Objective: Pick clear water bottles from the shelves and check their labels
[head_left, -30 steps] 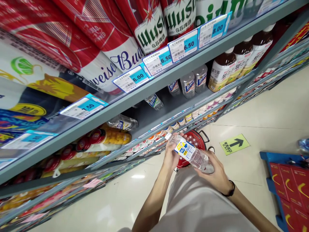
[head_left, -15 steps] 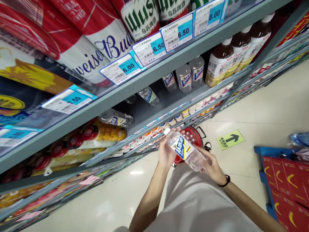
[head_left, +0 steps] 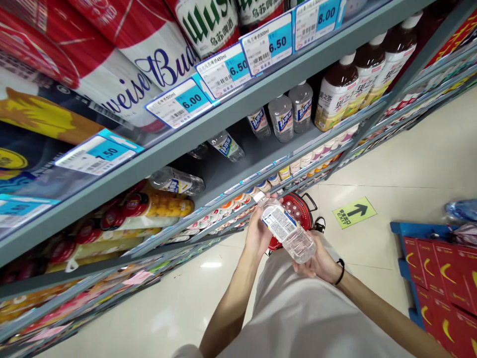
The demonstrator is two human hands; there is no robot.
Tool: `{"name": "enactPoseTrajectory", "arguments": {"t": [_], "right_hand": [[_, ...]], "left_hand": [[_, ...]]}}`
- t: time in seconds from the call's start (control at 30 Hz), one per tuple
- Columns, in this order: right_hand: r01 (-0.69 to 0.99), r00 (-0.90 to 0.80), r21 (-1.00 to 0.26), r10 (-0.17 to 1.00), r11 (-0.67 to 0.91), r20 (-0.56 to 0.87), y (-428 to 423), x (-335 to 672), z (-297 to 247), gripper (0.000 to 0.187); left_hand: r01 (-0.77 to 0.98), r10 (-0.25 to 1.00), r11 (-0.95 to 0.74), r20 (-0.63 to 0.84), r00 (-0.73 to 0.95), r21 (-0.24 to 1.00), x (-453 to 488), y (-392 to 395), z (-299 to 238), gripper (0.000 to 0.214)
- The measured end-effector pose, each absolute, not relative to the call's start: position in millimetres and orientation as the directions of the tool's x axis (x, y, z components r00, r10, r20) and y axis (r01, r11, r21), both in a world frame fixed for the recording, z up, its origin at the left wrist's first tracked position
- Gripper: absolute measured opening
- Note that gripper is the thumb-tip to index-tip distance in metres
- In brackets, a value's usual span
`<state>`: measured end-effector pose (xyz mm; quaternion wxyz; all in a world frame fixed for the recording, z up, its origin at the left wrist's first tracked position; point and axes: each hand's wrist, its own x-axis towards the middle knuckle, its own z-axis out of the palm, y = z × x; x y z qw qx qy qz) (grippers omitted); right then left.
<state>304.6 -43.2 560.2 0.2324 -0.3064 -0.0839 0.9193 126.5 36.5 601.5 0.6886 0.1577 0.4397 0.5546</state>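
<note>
A clear plastic drink bottle with a white cap and a blue, yellow and white label lies tilted in both my hands, above my light shirt. My left hand wraps round its upper half near the cap. My right hand, with a black band at the wrist, cups its base from below. The printed back of the label faces up.
Grey store shelves run along the left with price tags, beer packs above, matching clear bottles and brown tea bottles. A red shopping basket stands on the floor beneath my hands. A green arrow sticker and a blue pallet of red boxes lie right.
The bottle has been turned about its long axis, so the printed back of the label now faces up. My right hand has slid under the base. The view shifted slightly.
</note>
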Motion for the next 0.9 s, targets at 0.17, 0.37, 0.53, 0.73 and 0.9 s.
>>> {"name": "enactPoseTrajectory", "arguments": {"t": [0.17, 0.37, 0.53, 0.73, 0.9], "right_hand": [[-0.349, -0.746, -0.291, 0.451, -0.891, -0.489, -41, 305, 552, 0.102], [-0.364, -0.779, -0.277, 0.454, -0.889, -0.434, -36, 307, 554, 0.104], [-0.501, -0.556, -0.412, 0.648, -0.761, -0.521, -39, 296, 559, 0.083], [-0.132, -0.037, -0.959, 0.968, -0.250, -0.247, -43, 306, 562, 0.082], [0.341, -0.293, -0.802, 0.866, 0.491, 0.406, -36, 324, 575, 0.077]], "left_hand": [[-0.646, 0.891, 0.338, -0.454, -0.016, 0.684, 121, 34, 594, 0.057], [-0.654, 0.850, 0.375, -0.525, -0.039, 0.657, 117, 37, 591, 0.050], [-0.705, 0.845, 0.337, -0.530, -0.066, 0.624, 114, 42, 586, 0.039], [-0.714, 0.823, 0.369, -0.566, -0.046, 0.595, 104, 39, 572, 0.043], [-0.706, 0.809, 0.399, -0.587, -0.029, 0.585, 105, 36, 565, 0.051]]}}
